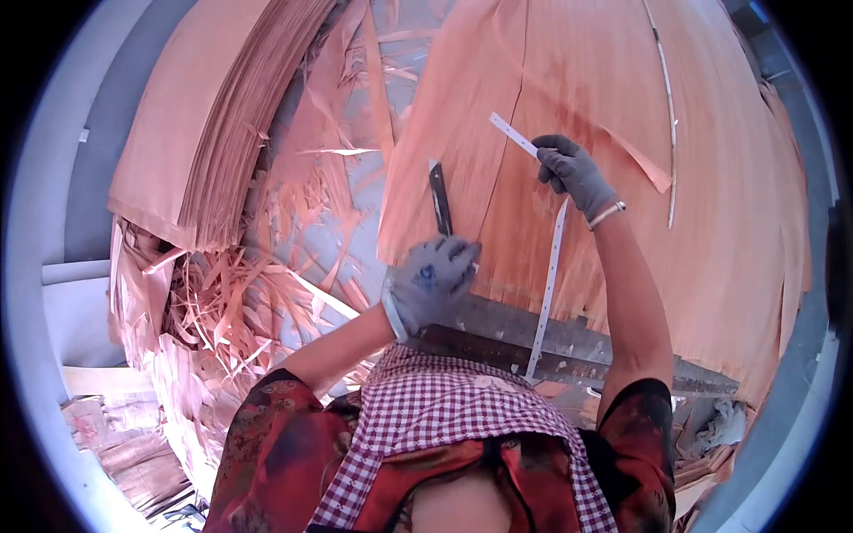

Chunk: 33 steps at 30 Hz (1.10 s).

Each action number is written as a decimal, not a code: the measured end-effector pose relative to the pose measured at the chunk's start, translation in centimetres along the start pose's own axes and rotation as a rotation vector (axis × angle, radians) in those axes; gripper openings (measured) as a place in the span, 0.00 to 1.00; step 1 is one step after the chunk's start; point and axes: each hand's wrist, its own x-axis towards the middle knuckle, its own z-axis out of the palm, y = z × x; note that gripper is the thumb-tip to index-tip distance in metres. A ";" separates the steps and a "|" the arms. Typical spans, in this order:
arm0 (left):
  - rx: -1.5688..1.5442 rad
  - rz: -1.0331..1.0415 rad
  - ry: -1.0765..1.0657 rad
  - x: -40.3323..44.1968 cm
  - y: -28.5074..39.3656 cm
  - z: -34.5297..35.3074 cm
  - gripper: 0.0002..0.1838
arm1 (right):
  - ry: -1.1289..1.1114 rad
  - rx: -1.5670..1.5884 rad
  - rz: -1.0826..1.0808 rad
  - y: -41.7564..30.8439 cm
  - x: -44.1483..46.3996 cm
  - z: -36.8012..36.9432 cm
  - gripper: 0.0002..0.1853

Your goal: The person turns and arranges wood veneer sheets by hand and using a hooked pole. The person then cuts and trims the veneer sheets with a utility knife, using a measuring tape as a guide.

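Note:
My left hand (pixel 431 277), in a grey glove with a blue mark, is closed at the near edge of the reddish wood veneer sheets (pixel 462 169). From its fingers a dark, narrow knife (pixel 440 200) points away from me, its tip pale; the grip is hidden by the glove. My right hand (pixel 576 176), also gloved in grey, pinches a white perforated tape (pixel 513 133) above the veneer. One short end sticks out to the left of the fingers. Below the hand, a length of the same tape hangs toward my checked apron (pixel 462 400).
A thick stack of veneer (pixel 209 115) stands at the left. Torn veneer scraps (pixel 231 306) heap beside and below it. A thin pale stick (pixel 666 98) lies along the sheets at the right. A dark metal edge (pixel 569 360) runs in front of my waist.

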 end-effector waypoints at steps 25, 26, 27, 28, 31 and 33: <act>0.329 0.130 0.129 17.0 -5.4 4.7 0.29 | 0.146 -0.233 0.067 2.8 3.7 -1.6 0.09; 0.329 0.126 0.130 17.1 -5.3 4.6 0.28 | 0.161 -0.288 0.065 2.8 3.4 -1.8 0.08; 0.328 0.126 0.138 17.3 -5.3 4.6 0.28 | 0.117 -0.323 0.127 1.9 2.8 -1.9 0.07; 0.334 0.116 0.134 17.2 -5.3 4.7 0.28 | 0.067 -0.300 0.130 1.3 2.1 -1.7 0.07; 0.349 0.097 0.131 17.2 -5.3 5.1 0.28 | -0.055 -0.248 0.129 -0.8 -0.9 0.2 0.08; 0.365 0.096 0.126 17.4 -5.7 5.3 0.28 | -0.100 -0.044 0.070 -1.3 -2.7 1.1 0.08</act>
